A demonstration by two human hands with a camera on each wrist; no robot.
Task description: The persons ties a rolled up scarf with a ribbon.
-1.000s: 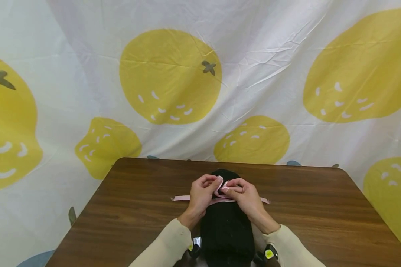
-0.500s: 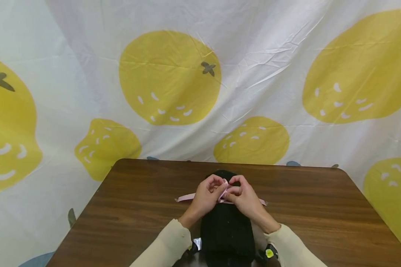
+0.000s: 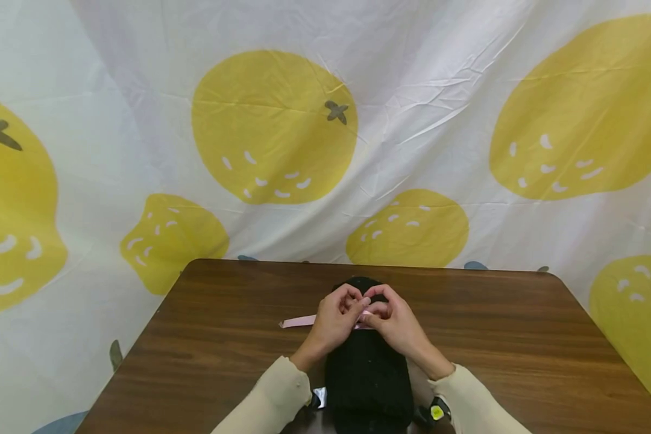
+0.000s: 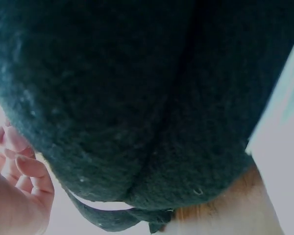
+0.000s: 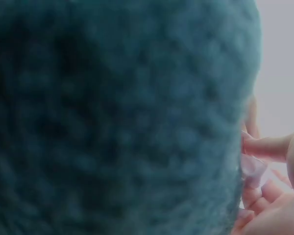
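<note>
A long black, fuzzy cloth-covered object (image 3: 367,377) lies lengthwise before me, its kind unclear. Across its upper part runs a pink ribbon (image 3: 298,321), one tail sticking out to the left. My left hand (image 3: 331,319) pinches the ribbon between thumb and fingertips over the object. Meeting it there, my right hand (image 3: 400,325) also pinches ribbon, the fingertips of both hands touching. Part of the ribbon shows pale by the right fingers in the right wrist view (image 5: 255,169). The fingers hide most of the knot or loop. Dark fabric fills much of both wrist views.
The brown wooden table (image 3: 493,337) extends to both sides and behind the object. A white tag (image 3: 319,397) sticks out at the object's lower left. Behind the table hangs a white curtain (image 3: 412,72) printed with yellow lemons.
My hands have come together, and the ribbon loops seen between them are now mostly covered by fingers. The ribbon's right tail has gone from sight; the left tail has shifted slightly.
</note>
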